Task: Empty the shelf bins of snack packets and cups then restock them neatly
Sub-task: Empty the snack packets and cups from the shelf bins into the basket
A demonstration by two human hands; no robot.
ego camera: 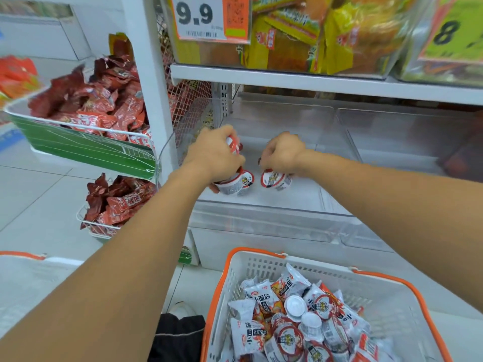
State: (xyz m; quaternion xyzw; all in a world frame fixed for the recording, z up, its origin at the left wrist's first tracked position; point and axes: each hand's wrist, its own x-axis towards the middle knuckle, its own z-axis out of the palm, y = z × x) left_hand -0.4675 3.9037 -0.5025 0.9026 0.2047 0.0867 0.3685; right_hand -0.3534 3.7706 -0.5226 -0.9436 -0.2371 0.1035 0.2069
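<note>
**Cups going back into the cleared bin**

Shop shelving fills the view, and the landmark is the clear plastic bin [274, 205] on the lower shelf, nearly bare inside. Both arms reach into its front left corner. Her left hand [217, 155] is curled round several small snack cups [235, 182]; one more red-lidded cup shows above the knuckles. These sit low against the bin floor, lids tipped toward the onlooker. Just right of them, apart by a narrow gap, the right hand [283, 152] has its fingers bent down onto a single cup [275, 180], pinching it at the rim as far as I can tell.

Restocking looks barely begun: the rest of the bin behind and to the right of the hands is open floor, so the coming move likely sets these cups upright in a row starting at that left corner. The left hand is nearer the bin's side wall, which leaves it little room.

Below the bin, nearest the person, an orange-rimmed basket [407, 291] holds the remaining packets and cups [300, 327] in a loose heap. Left of the bin, wire baskets [78, 126] carry red snack packs [99, 100]. Above it, a "9.9" price tag [198, 17] hangs before yellow packets [300, 40].
</note>
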